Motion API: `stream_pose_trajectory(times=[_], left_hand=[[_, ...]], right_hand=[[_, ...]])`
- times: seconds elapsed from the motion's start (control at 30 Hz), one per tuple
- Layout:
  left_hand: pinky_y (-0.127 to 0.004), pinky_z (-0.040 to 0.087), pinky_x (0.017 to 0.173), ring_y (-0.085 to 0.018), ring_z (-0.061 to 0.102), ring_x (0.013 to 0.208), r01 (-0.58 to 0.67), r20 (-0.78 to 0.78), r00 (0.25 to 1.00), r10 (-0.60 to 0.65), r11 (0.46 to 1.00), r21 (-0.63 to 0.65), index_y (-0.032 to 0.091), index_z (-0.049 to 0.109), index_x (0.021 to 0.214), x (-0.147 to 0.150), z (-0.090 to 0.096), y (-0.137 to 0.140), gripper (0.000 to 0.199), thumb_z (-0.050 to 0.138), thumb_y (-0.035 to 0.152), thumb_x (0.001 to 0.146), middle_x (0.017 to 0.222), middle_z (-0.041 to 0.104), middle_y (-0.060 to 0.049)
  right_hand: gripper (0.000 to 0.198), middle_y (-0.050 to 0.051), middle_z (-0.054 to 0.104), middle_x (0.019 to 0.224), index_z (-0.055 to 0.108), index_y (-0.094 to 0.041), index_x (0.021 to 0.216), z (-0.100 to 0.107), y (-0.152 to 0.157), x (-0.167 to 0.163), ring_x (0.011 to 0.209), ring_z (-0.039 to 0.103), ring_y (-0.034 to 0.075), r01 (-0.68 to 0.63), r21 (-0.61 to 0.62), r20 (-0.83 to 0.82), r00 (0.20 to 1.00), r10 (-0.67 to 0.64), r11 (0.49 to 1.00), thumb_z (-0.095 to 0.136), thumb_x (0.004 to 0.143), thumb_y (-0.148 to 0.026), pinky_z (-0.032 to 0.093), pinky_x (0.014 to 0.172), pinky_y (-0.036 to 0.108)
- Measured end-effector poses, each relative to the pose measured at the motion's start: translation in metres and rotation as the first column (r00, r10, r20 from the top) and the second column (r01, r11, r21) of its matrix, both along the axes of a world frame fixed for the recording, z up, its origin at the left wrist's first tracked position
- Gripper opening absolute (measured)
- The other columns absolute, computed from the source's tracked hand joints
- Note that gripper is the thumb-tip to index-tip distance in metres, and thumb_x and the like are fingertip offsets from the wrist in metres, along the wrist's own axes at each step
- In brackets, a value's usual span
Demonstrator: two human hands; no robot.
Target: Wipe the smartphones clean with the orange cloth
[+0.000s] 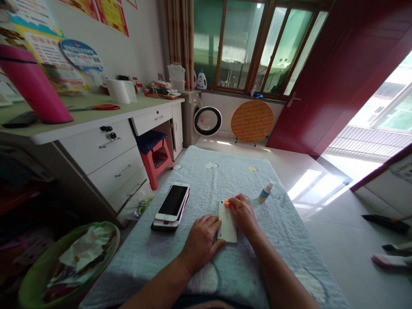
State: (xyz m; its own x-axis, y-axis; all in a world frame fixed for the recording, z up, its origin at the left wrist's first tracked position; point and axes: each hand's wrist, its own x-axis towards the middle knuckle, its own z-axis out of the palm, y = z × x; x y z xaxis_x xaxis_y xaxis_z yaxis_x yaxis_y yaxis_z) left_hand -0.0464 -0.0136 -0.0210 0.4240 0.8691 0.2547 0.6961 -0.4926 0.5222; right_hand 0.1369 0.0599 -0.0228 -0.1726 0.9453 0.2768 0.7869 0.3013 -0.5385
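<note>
A white smartphone (227,227) lies face down on the cloth-covered table, its camera end pointing away from me. My left hand (202,238) steadies it, fingers along the left edge and thumb at the near bottom corner. Between the fingertips of my right hand (243,211) is a small orange piece (228,202), pressed on the phone's upper back; whether it is cloth or sponge I cannot tell. A small spray bottle (265,192) with a white top stands to the right. On the left, a stack of phones (172,205) has a white one with a dark screen on top.
The table wears a pale blue quilted cloth (222,171). A green waste basket (111,253) with crumpled paper stands at lower left. Beyond are a white desk (106,150), a red stool (156,161), a washing machine with its door (207,121) ajar and a round wooden tabletop (252,121).
</note>
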Motion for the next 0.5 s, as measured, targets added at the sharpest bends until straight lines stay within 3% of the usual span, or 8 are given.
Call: stream_pose_trajectory(times=[0.27,0.5], left_hand=[[-0.048,0.042,0.101,-0.031,0.055,0.115,-0.021,0.036,0.999,0.021,1.000,-0.001,0.020,0.058,0.121,0.000,-0.004,0.001,0.047,0.070,0.041,0.082,0.123,0.063,-0.010],[-0.049,0.042,0.102,-0.030,0.053,0.120,-0.067,0.105,0.993,0.062,0.997,0.047,0.017,0.040,0.134,-0.001,-0.019,0.001,0.064,0.069,0.039,0.081,0.130,0.056,-0.014]], right_hand=[[0.021,0.005,0.056,0.091,0.073,-0.020,0.088,0.001,-0.012,-0.009,0.086,0.052,0.017,-0.093,0.004,0.012,0.996,0.093,0.996,0.052,0.089,-0.017,0.041,0.080,0.029],[0.022,0.004,0.056,0.092,0.073,-0.022,0.085,0.017,-0.042,-0.014,0.086,0.055,0.015,-0.248,-0.076,0.020,0.968,0.250,0.966,0.053,0.090,-0.015,0.043,0.080,0.027]])
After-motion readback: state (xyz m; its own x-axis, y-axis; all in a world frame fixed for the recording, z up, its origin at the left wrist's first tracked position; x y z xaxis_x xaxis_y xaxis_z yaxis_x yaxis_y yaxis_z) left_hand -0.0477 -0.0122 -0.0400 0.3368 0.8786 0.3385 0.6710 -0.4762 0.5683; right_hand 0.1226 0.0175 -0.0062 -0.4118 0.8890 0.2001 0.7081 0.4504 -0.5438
